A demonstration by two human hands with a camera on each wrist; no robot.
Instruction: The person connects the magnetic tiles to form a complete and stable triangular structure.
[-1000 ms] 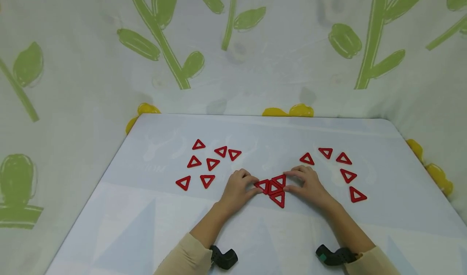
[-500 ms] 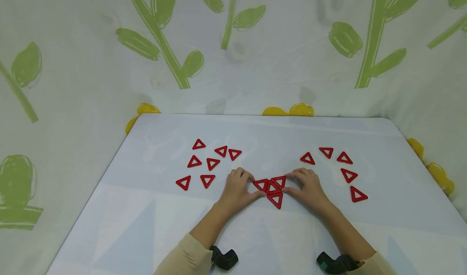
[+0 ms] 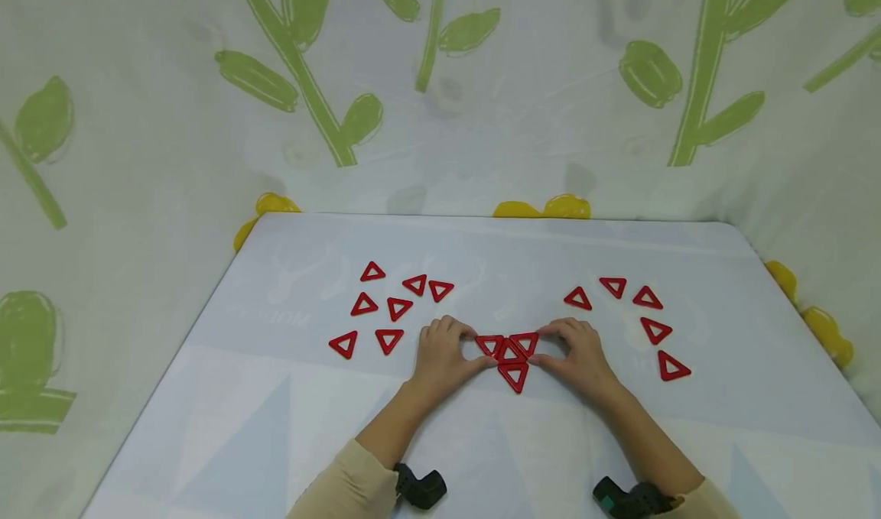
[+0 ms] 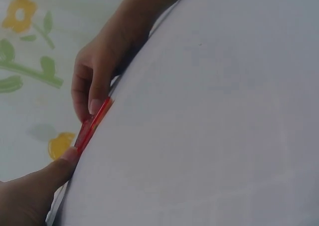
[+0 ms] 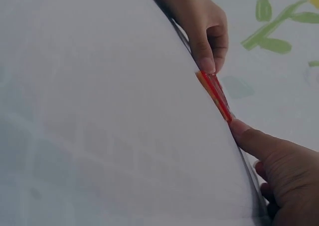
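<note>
In the head view, red triangular frames lie edge to edge on the table. A middle triangle (image 3: 502,351) is bordered by a left triangle (image 3: 490,338), a right triangle (image 3: 525,335) and a lower triangle (image 3: 508,380) pointing toward the person. My left hand (image 3: 443,355) holds the left side of this group between thumb and index finger. Opposite, my right hand (image 3: 581,355) grips the right side the same way. Both wrist views catch the red group (image 4: 92,126) nearly edge-on, low at the tabletop, with a thumb at each end.
Several loose red triangles (image 3: 390,331) are scattered on the table (image 3: 227,397) to the left, and several more (image 3: 655,322) curve around to the right. Behind the table's far edge hangs a pale cloth (image 3: 516,137) printed with green leaves and yellow flowers.
The joined group has turned slightly clockwise and shifted a little left; its lower triangle swung leftward while the left triangle moved up. Both hands stayed at its sides. The loose triangles lie as before.
</note>
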